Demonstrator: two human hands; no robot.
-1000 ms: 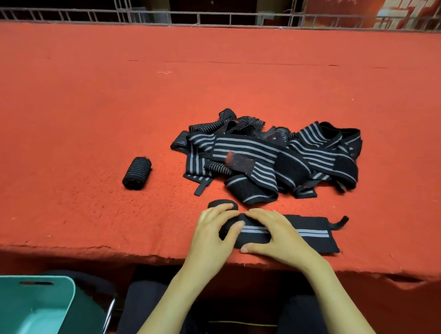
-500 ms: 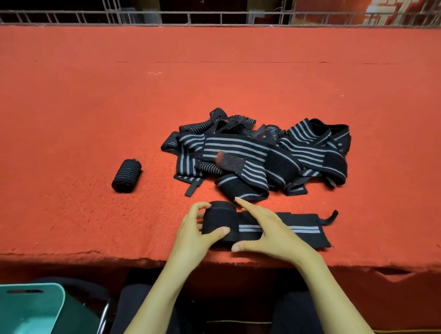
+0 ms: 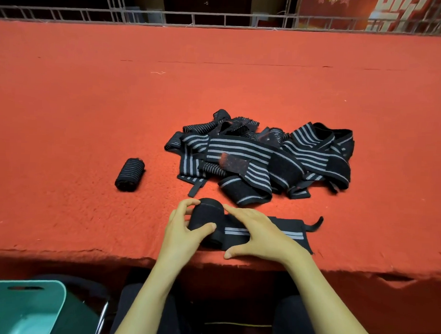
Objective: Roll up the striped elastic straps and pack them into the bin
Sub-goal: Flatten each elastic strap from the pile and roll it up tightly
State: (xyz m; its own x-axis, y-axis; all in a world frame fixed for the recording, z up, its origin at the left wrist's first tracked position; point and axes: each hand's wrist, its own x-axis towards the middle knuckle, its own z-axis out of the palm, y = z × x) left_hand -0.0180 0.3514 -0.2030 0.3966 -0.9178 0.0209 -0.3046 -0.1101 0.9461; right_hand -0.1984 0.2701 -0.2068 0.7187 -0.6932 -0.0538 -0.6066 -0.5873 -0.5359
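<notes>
- The left hand [image 3: 182, 231] curls thumb and fingers round the rolled end of a striped elastic strap [image 3: 209, 216] at the near edge of the red felt table [image 3: 91, 100].
- The right hand [image 3: 262, 234] presses straight fingers on its flat length.
- A pile of loose straps [image 3: 259, 158] lies just beyond.
- A finished roll [image 3: 130, 174] lies to the left.
- The teal bin [image 3: 35, 297] sits below the table, near left.
</notes>
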